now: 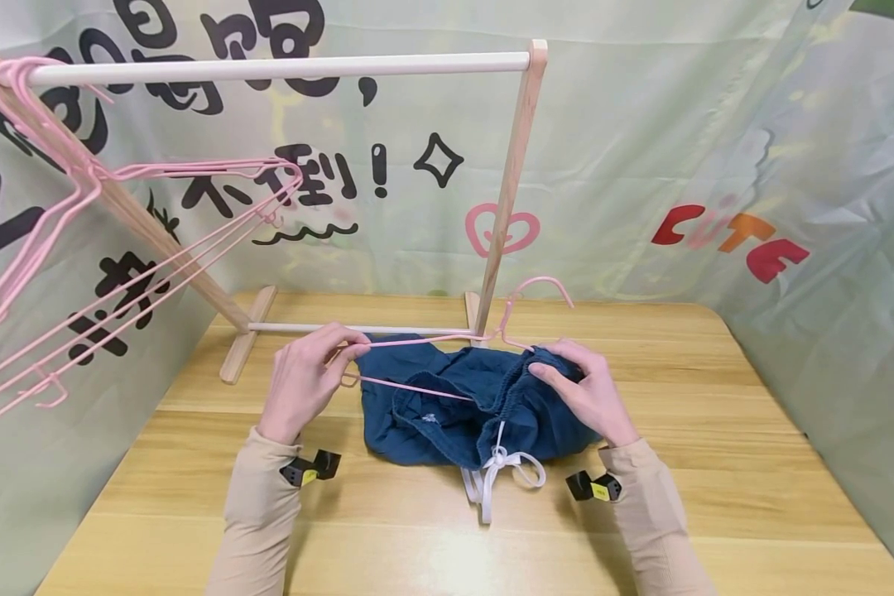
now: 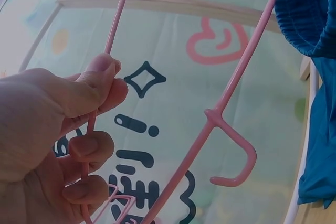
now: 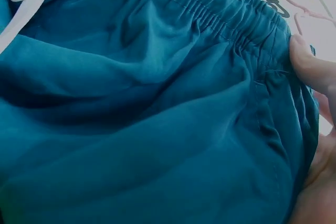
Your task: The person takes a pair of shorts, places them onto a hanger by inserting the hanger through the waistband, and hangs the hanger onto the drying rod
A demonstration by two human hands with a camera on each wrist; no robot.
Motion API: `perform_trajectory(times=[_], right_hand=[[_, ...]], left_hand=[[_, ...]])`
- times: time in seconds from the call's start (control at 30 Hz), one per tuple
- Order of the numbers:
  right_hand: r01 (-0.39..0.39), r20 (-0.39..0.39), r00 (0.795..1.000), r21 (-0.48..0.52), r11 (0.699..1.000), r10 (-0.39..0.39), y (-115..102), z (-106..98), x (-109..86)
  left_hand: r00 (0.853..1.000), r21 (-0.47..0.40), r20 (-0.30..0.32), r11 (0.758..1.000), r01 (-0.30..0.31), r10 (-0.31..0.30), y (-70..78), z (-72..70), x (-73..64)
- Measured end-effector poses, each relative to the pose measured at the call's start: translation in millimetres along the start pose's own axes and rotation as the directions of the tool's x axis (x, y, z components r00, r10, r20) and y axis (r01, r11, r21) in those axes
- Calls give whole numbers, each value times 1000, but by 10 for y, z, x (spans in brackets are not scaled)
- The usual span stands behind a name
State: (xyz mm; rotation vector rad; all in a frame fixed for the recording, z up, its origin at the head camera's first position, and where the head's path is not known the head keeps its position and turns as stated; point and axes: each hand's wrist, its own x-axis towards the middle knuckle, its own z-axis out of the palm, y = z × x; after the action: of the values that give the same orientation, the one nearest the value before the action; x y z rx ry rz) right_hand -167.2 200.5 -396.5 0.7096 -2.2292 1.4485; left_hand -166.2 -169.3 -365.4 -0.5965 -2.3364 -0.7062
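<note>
Between thumb and fingers, my left hand (image 1: pixel 305 377) grips one end of a pink hanger (image 2: pixel 235 76). Its slanted upper arm passes through that grip, and the lower bar, with a small side hook (image 2: pixel 253 156), runs below. The bar's far part goes into the open waist of dark blue drawstring shorts (image 1: pixel 425 443), where the cloth hides it. My right hand (image 1: pixel 584 389) holds the gathered waistband (image 3: pixel 226 19) at the right side, thumb on top and fingers behind. Beside it the hanger's main hook sticks up. A white drawstring bow (image 1: pixel 499 459) hangs at the front.
Behind the shorts stands a wood and white clothes rack (image 1: pixel 514 174). Several pink hangers (image 1: pixel 82 170) hang from its left end, reaching toward the front left. The wooden table (image 1: pixel 715 463) extends to both sides, with a printed cloth backdrop (image 1: pixel 641 124) behind it.
</note>
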Motion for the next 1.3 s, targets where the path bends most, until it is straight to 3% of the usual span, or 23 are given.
perform_trajectory(times=[0.63,1.13,1.3], right_hand=[[13,1,1000,-15,1000,-13,8,15,2],[-13,-19,1000,-9,1000,13,-6,38,-9],[-47,-68,996,33,998,49,-22,52,-5]], left_hand=[[998,-21,19,998,-59,59,97,111,13],[996,-91,13,992,-88,90,144,189,15],[991,-191,-60,974,-125,116,169,211,42]])
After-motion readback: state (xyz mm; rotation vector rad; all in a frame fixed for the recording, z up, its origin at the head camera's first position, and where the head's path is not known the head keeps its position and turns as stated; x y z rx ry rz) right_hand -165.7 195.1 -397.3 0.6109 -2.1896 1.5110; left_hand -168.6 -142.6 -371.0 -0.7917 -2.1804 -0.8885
